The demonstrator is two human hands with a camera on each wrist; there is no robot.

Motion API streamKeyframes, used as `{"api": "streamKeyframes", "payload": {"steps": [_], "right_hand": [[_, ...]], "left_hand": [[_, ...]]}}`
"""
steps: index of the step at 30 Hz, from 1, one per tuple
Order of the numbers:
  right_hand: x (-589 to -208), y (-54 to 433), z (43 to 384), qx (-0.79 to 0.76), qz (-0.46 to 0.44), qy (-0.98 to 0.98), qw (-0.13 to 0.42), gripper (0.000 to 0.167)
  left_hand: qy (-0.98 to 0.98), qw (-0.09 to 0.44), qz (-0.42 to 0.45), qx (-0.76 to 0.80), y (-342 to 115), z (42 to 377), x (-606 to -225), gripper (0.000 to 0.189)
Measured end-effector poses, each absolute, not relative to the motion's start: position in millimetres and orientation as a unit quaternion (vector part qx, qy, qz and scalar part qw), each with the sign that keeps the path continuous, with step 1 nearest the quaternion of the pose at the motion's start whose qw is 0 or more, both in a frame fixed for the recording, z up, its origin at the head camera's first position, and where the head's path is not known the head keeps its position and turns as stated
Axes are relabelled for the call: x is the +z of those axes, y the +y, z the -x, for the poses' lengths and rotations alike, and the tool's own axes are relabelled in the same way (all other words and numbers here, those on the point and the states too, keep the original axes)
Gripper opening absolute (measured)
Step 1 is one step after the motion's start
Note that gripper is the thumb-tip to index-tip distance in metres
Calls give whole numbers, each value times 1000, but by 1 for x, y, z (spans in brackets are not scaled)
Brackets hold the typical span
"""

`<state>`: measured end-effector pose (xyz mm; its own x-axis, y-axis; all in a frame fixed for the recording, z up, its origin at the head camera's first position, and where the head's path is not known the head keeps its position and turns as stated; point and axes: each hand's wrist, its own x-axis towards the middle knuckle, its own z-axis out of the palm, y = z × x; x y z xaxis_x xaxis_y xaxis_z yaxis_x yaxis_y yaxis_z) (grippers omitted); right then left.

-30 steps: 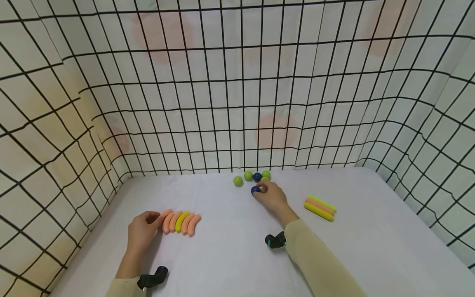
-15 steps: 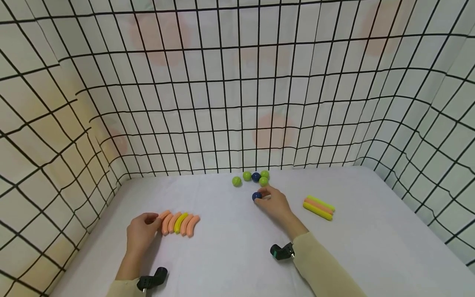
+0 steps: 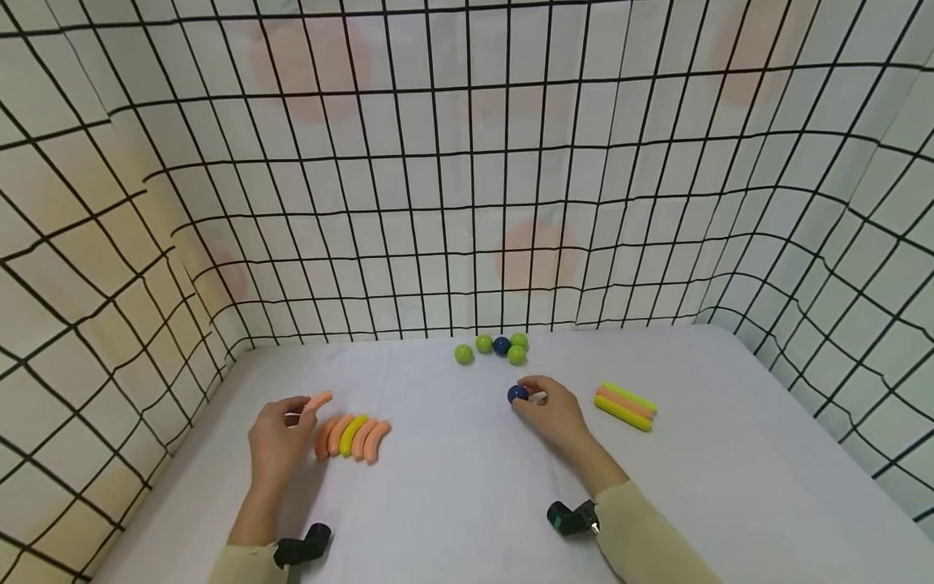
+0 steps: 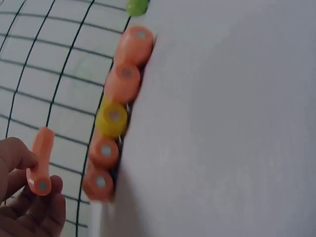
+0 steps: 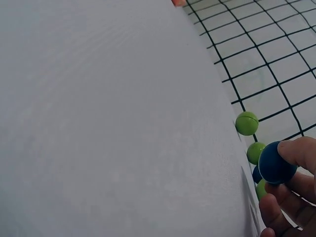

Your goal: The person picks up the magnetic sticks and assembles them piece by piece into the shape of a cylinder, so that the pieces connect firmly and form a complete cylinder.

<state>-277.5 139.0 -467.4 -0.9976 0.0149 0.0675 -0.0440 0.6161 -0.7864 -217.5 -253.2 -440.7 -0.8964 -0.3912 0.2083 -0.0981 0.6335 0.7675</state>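
Observation:
My left hand point(image 3: 280, 442) pinches a salmon-coloured curved stick point(image 4: 42, 158), raised above the table at the left end of a row. That row holds several similar salmon curved sticks point(image 3: 375, 442) side by side, with a yellow one point(image 3: 353, 436) among them. In the left wrist view their round ends face the camera, each with a pale grey spot. Thumb and fingers of my right hand point(image 3: 556, 412) grip a dark blue ball point(image 5: 274, 165) near the table's middle. It looks lifted off the cloth, though by how much I cannot tell.
Several green balls point(image 3: 464, 354) and another dark blue ball point(image 3: 501, 346) cluster at the table's back edge. Right of my right hand lie straight sticks, two yellowish point(image 3: 622, 413) and one salmon between them. A black-gridded white curtain point(image 3: 438, 203) surrounds the white table point(image 3: 452, 519).
My left hand has lifted the end salmon curved stick off the row. My right hand has drawn the blue ball away from the cluster, towards me and slightly right.

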Motion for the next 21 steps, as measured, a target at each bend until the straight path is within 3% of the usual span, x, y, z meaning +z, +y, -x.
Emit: {"api": "streamKeyframes", "payload": {"steps": [7,21], "right_hand": [[-467,148,268,443,-4,-896,30,37],[-477,159,268,493,10,-869,48,35]], "left_hand": [[-874,212,-74,-430,-219,226,-424,27],[-837,114,-23,-535,-148,248,-422,27]]}}
